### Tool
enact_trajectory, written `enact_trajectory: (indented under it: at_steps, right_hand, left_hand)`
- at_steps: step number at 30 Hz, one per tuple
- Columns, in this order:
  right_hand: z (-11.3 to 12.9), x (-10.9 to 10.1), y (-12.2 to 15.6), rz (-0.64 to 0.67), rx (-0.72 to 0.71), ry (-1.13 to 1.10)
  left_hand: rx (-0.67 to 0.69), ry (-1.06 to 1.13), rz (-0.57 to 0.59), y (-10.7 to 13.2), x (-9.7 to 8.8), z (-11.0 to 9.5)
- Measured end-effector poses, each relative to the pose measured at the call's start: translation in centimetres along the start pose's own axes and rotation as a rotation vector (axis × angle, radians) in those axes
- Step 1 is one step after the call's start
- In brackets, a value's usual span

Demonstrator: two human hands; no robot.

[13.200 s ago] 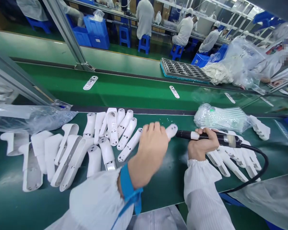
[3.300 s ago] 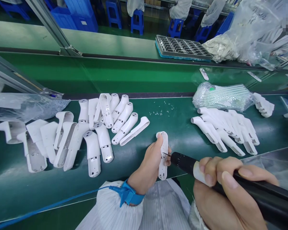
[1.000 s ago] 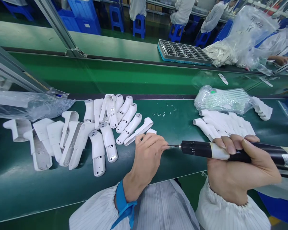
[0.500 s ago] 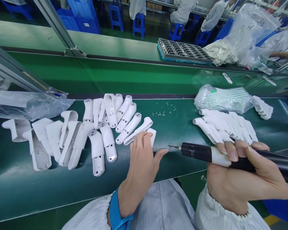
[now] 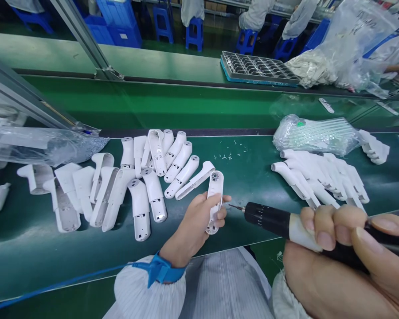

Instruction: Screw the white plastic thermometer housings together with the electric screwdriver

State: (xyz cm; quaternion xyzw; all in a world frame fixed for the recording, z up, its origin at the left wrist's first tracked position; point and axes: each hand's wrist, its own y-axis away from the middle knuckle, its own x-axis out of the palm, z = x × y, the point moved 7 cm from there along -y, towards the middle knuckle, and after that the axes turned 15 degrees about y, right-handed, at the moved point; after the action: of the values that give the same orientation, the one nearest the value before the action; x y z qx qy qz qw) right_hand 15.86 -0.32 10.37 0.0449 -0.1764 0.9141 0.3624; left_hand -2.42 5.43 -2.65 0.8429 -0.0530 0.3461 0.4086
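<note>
My left hand [image 5: 199, 217] is closed around a white plastic housing [image 5: 215, 186], held upright above the green work surface with its inner side showing. A blue wrist strap [image 5: 166, 269] circles that wrist. In my right hand [image 5: 339, 248] lies a black electric screwdriver [image 5: 267, 217] with a pale band, its thin bit pointing left close to the left fingers. Whether the bit touches anything I cannot tell. Small screws [image 5: 229, 156] are scattered on the surface beyond the hands. Left of the held piece lie several white housings [image 5: 141, 208], some open shells, some joined.
Several white handle-shaped parts [image 5: 306, 177] are grouped at the right, with a clear bag of pale sticks [image 5: 319, 135] behind them. Another plastic bag [image 5: 46, 144] lies at the left. A gridded tray [image 5: 259, 68] sits on the far ledge. Co-workers sit on blue stools [image 5: 194, 33] beyond.
My left hand has picked up a white housing and turned it to show its inner side. My right hand has come nearer the camera, with the screwdriver bit slightly further left.
</note>
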Motion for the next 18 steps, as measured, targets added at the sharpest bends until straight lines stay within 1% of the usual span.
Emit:
enact_trajectory:
  at_steps: [2, 4, 5, 7, 9, 13, 18]
  right_hand:
    - [-0.1, 0.6, 0.6, 0.009, 0.039, 0.024]
    - [0.0, 1.4, 0.9, 0.035, 0.042, 0.042]
    - [0.1, 1.8, 1.0, 0.047, 0.017, 0.047]
    - [0.3, 2.3, 1.1, 0.053, -0.03, 0.053]
    - [0.1, 2.6, 1.2, 0.033, -0.044, 0.06]
    - [-0.3, 2.8, 1.3, 0.024, -0.049, 0.065]
    - [-0.6, 3.1, 1.4, 0.04, -0.036, 0.055]
  left_hand:
    - [-0.038, 0.178, 0.063, 0.0, 0.5, 0.2]
    - [-0.067, 0.282, 0.083, -0.2, 0.7, 0.5]
    - [-0.08, 0.303, 0.077, -0.3, 0.6, 0.7]
    - [-0.086, 0.31, 0.063, -0.5, 0.4, 1.0]
    - [-0.082, 0.3, 0.077, -0.5, 0.4, 1.3]
    - [-0.081, 0.287, 0.112, -0.4, 0.5, 1.8]
    - [-0.061, 0.276, 0.103, -0.3, 0.6, 1.8]
